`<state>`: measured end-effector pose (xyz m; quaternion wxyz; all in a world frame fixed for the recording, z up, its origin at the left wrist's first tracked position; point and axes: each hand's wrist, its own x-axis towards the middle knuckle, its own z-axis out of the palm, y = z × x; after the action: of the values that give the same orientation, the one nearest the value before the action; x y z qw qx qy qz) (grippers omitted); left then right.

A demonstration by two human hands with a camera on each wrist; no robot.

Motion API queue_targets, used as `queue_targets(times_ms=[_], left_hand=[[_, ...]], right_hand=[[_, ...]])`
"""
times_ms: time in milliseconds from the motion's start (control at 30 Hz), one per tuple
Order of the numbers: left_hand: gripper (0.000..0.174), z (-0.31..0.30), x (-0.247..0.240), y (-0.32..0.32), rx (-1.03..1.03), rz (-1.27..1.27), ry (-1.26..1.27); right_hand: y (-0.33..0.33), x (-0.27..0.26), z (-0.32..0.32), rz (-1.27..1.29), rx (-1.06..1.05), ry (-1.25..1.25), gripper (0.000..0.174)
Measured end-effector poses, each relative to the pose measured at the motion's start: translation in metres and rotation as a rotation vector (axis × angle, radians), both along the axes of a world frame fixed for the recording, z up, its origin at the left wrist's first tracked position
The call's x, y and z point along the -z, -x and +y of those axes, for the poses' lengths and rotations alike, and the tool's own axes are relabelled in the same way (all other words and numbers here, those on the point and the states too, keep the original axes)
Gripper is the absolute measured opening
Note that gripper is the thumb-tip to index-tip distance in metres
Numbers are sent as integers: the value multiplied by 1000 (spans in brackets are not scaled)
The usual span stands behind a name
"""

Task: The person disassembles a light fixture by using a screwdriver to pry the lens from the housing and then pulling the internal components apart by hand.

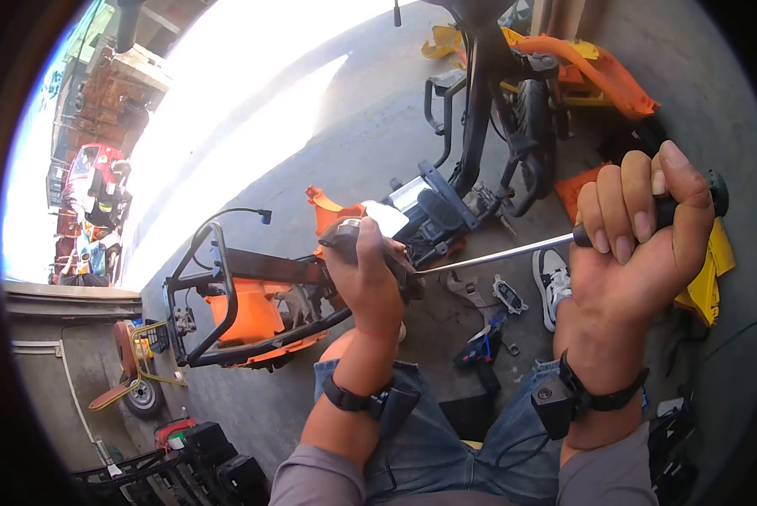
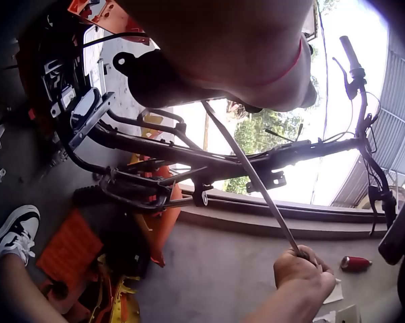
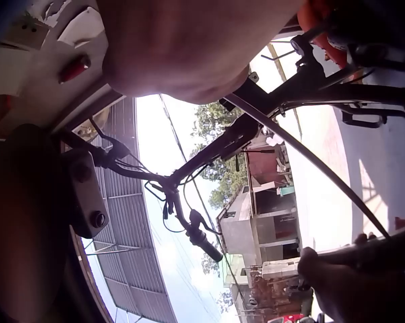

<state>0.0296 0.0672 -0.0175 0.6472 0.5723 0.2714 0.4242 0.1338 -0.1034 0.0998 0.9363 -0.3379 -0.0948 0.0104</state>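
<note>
**Concrete floor (image 1: 378, 110), stripped frame (image 1: 264, 268), long screwdriver (image 1: 496, 255)**

The sunlit concrete carries loose orange panels (image 1: 610, 84) and a shoe (image 1: 552, 282). The frame lies just ahead of the person's knees. The right hand (image 1: 640, 244), raised at the right, is fisted round the screwdriver's black handle. The steel shaft slants down and left to the left hand (image 1: 366, 282). That hand is curled round a dark part (image 1: 344, 229) at the frame's near end, thumb up along it. The tip ends beside the left fingers, and its exact contact is hidden.
</note>
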Motion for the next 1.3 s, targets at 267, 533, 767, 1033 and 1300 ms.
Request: queue_targets(times_ms=[267,533,767,1033,1300], left_hand=[[29,11,9,5,253,20,565],[38,-8,22,14,177,158,602],[82,-24,30,29,381,382,648],[107,-43,61,53,486,489,664],[74,-38,129,61,603,380,881]], right_hand=[[-3,1,-15,-467,-660,-168,24],[10,15,-14,-118,-238,-142,23],[42,-2,-26,-18,-133,-44,23],[68,49,-37,281,-6,102,39],[61,89,-35,390,-151,147,36]])
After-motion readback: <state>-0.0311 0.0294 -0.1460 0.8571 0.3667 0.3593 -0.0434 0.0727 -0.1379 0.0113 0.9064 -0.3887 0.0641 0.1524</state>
